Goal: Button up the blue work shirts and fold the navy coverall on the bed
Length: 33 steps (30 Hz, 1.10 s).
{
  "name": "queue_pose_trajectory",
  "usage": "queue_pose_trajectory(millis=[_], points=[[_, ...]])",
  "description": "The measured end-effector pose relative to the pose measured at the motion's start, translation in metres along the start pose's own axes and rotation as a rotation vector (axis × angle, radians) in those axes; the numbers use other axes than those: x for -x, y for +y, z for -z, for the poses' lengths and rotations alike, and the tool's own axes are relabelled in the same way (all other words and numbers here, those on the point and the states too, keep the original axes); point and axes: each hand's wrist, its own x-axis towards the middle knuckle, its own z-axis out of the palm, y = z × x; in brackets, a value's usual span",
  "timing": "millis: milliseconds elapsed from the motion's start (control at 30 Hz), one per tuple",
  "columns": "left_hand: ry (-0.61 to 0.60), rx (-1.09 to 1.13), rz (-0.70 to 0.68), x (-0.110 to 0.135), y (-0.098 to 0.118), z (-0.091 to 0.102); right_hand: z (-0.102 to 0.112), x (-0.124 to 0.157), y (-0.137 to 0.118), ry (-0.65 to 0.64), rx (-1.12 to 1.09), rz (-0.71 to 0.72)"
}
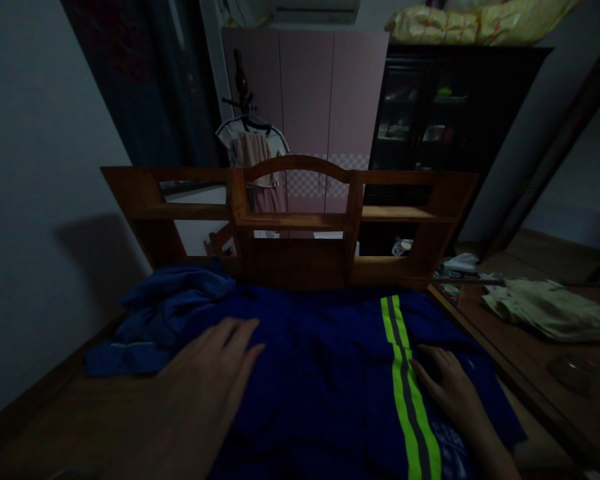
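A dark blue work garment [325, 373] with a yellow-green reflective stripe [405, 380] lies spread over a wooden surface in front of me. My left hand [210, 373] rests flat on its left part, fingers stretched out and together. My right hand [447, 387] lies flat on the cloth just right of the stripe, fingers extended. Neither hand holds anything. A crumpled lighter blue garment [165, 313] lies at the left, beside my left hand.
A wooden headboard with open shelves [290, 220] stands across the far edge. Behind it are a pink wardrobe [325, 93], clothes on a hanger stand [253, 147] and a dark glass cabinet [430, 120]. A khaki garment [550, 307] lies on the floor at right.
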Motion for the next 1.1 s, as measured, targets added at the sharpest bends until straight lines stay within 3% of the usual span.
queue_pose_trajectory(millis=[67,167,233,300,400,467,600,867,1000,1100], points=[[-0.109,0.098,-0.201,-0.039,0.059,-0.016,0.001,0.001,-0.002,0.008,-0.008,0.002],[-0.230,0.330,-0.540,-0.083,0.120,-0.085,0.003,0.001,-0.005,0.034,-0.011,0.006],[-0.281,0.367,-0.595,-0.098,0.135,-0.149,0.005,0.001,-0.008,0.052,-0.011,0.013],[-0.373,0.347,-0.555,-0.101,0.134,-0.208,0.007,0.000,-0.010,0.064,-0.010,0.018],[-0.493,0.342,-0.467,-0.091,0.123,-0.264,0.009,-0.001,-0.012,0.069,-0.001,0.033],[-0.441,0.374,-0.449,-0.082,0.116,-0.277,0.010,-0.001,-0.011,0.085,0.012,0.039],[-0.316,0.449,-0.413,-0.071,0.108,-0.280,0.010,-0.001,-0.010,0.179,0.016,-0.017],[-0.476,0.759,-0.283,-0.070,0.088,-0.285,0.010,0.001,-0.013,0.187,-0.126,-0.126],[-0.516,0.770,-0.244,-0.073,0.085,-0.284,0.014,-0.002,-0.019,0.217,-0.148,-0.122],[-0.549,0.774,-0.235,-0.076,0.084,-0.285,0.029,-0.007,-0.039,0.255,-0.146,-0.099]])
